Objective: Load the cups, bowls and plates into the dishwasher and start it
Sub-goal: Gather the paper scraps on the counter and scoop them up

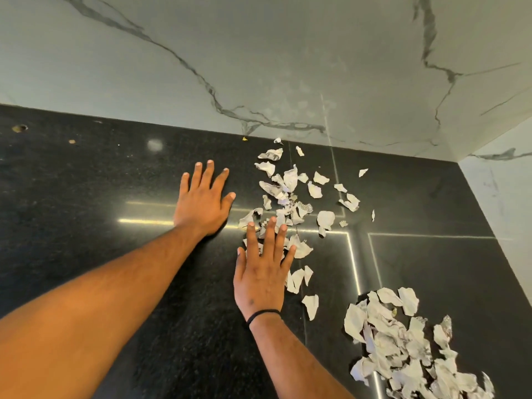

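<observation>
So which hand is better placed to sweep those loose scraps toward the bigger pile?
Probably the right hand: it already lies flat among the loose scraps, nearer the bigger pile. The left hand rests on bare countertop.

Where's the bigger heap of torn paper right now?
In the head view, the heap of torn paper lies on the black counter at lower right, beyond the right hand.

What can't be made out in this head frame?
- Dishwasher, cups, bowls, plates: none in the head view, so load progress can't be judged.
- Paper pile: cut off by the bottom edge, so its full extent is unknown.
- Scraps under the right hand: hidden by its fingers.
- Print on the scraps: too small to read.
- Specks on the black counter: too small to identify.
</observation>
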Tool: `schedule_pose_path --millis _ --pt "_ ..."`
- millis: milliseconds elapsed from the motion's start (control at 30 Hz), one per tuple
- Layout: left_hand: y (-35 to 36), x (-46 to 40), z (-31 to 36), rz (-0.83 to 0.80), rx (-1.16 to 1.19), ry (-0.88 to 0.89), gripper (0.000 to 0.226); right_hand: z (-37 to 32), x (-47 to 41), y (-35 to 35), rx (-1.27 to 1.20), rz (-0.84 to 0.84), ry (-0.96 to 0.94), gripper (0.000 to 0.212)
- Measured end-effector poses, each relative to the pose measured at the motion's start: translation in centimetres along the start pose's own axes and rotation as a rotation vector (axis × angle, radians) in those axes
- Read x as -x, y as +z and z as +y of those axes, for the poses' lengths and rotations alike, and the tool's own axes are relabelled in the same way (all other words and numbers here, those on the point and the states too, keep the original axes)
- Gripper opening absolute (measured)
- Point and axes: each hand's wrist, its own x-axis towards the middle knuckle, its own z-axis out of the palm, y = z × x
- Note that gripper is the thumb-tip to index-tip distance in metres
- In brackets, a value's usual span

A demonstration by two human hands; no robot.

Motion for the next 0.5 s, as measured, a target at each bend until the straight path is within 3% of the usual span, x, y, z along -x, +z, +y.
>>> schedule_pose_path --millis 333,500 --pt "0.2 0.0 -0.2 0.014 0.015 -0.005 0.061 -0.5 -1.6 -0.9 -0.139 0.198 -0.102 0.044" --pt "-0.3 -0.2 -0.5 0.041 0.144 -0.037 0.053 -3.8 -10.5 -1.7 -0.018 -0.024 -0.258 0.044"
